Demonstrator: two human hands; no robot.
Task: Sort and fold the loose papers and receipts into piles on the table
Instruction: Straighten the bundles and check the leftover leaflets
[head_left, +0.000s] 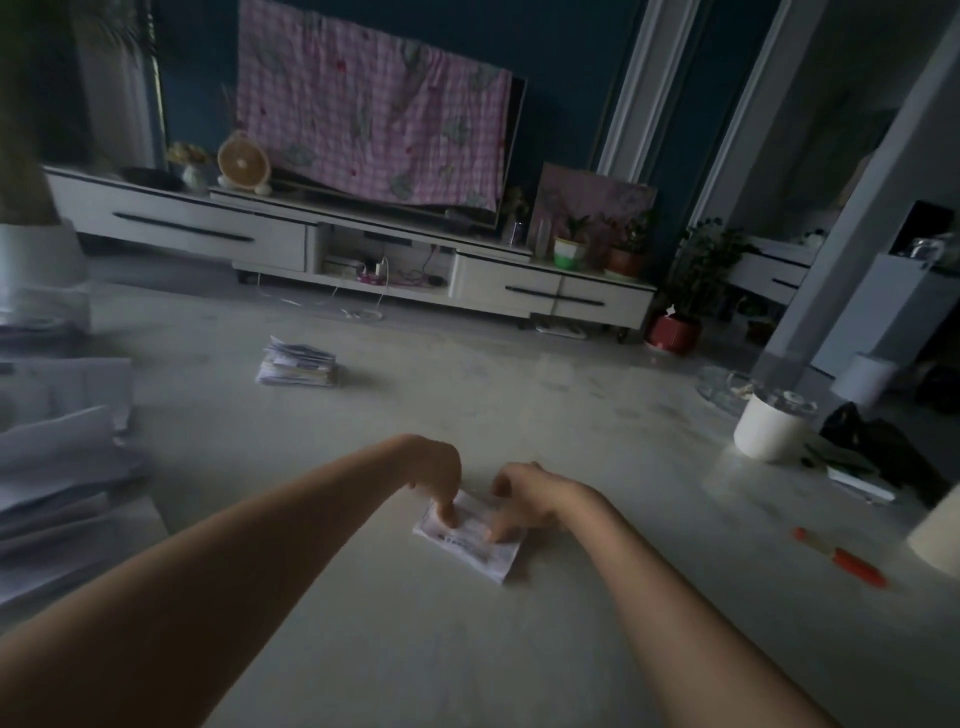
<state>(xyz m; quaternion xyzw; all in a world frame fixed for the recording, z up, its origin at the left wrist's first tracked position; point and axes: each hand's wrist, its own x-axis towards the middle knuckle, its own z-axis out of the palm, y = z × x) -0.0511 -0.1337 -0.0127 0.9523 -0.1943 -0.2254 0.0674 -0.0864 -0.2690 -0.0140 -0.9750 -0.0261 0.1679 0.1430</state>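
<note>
A small folded white paper (480, 545) with faint print lies on the pale table (415, 649) in front of me. My left hand (439, 475) bends down over its left part and presses it with a fingertip. My right hand (519, 493) presses the paper's right part with fingertips and thumb. A pile of folded papers (297, 364) sits farther back on the table. Loose white sheets (57, 467) are stacked at the left edge.
A white round container (771, 428) stands at the right, with dark items (883, 447) beside it. An orange pen (841, 557) lies near the right edge. Beyond the table are a white TV cabinet (311, 244) and a screen covered by pink cloth (374, 104).
</note>
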